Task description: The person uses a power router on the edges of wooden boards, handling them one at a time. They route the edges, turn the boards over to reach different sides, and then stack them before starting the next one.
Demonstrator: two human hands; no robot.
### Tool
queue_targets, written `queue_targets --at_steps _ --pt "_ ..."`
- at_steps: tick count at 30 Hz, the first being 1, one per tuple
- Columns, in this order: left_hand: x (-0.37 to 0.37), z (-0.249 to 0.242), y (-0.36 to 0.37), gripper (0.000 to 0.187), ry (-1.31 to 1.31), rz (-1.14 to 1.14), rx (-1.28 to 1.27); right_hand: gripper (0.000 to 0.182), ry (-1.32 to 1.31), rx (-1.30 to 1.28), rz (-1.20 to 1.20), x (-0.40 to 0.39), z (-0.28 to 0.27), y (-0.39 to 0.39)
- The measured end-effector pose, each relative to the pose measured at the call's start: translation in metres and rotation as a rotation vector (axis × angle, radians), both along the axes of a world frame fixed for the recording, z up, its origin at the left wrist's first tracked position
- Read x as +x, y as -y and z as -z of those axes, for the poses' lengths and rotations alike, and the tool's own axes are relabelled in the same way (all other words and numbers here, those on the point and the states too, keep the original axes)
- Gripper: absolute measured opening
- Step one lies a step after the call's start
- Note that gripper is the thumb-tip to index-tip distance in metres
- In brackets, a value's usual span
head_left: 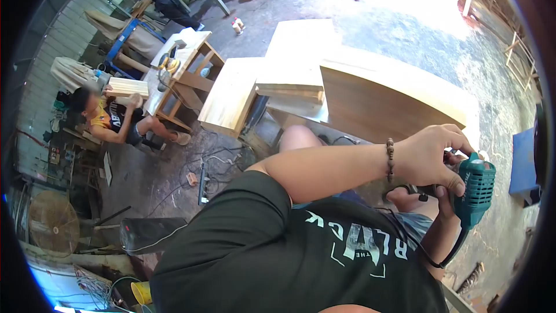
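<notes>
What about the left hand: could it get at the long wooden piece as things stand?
Probably yes: the long wooden piece lies close beyond the left hand, with nothing visible blocking it, though that hand is busy at the green tool.

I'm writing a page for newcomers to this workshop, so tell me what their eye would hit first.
Probably the green corded power tool at the right, with the person's left hand and right hand at it. Next, the large pale wooden pieces grouped at the centre. After those, at the left, a seated co-worker holding a light wooden block.
</notes>
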State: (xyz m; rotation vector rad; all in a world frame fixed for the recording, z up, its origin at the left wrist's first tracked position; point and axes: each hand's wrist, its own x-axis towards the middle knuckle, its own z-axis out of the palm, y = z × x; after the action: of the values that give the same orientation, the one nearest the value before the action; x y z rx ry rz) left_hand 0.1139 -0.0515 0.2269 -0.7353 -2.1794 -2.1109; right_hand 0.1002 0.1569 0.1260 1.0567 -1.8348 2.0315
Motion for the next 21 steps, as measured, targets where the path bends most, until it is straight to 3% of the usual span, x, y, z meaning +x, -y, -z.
queue_targets --at_steps 4,6,7,8,10,13,15,17,19,20,21 --pt "0.006 -0.001 -0.01 0.056 -0.024 -0.04 0.07 0.095 0.002 -0.022 0.117 0.0 -0.001 -0.004" --pt "0.009 -0.011 -0.007 0.05 -0.066 -0.102 -0.069 0.083 -0.263 0.275 0.201 -0.009 -0.013 -0.014" --pt "0.011 -0.021 -0.004 0.053 0.01 -0.08 -0.086 0.068 -0.413 0.539 0.371 -0.008 -0.022 -0.025" --pt "-0.002 -0.008 -0.002 0.057 -0.373 -0.175 -0.215 0.066 -0.374 0.519 0.401 -0.005 -0.025 -0.025" --pt "-0.014 -0.012 0.016 0.069 -0.349 -0.259 -0.369 0.065 -0.107 0.112 0.254 0.008 -0.038 -0.016" --pt "-0.07 -0.015 0.087 0.072 -0.647 -0.325 -0.797 0.067 -0.007 -0.003 0.163 -0.006 -0.034 -0.034" --pt "-0.088 -0.005 0.135 0.067 -0.661 -0.413 -1.139 0.067 0.082 -0.145 0.122 -0.011 -0.046 -0.041" --pt "-0.104 0.023 0.17 0.062 -0.605 -0.352 -1.184 0.063 0.097 -0.137 0.204 -0.023 -0.065 -0.05" --pt "-0.106 0.009 0.161 0.057 -0.105 -0.204 -1.335 0.068 0.021 -0.056 0.297 -0.045 -0.08 -0.059" --pt "-0.107 0.005 0.158 0.055 0.147 -0.119 -1.392 0.054 -0.03 -0.032 0.352 -0.056 -0.086 -0.059" --pt "-0.104 0.01 0.158 0.054 0.029 -0.142 -1.336 0.049 -0.048 -0.033 0.377 -0.065 -0.091 -0.059"
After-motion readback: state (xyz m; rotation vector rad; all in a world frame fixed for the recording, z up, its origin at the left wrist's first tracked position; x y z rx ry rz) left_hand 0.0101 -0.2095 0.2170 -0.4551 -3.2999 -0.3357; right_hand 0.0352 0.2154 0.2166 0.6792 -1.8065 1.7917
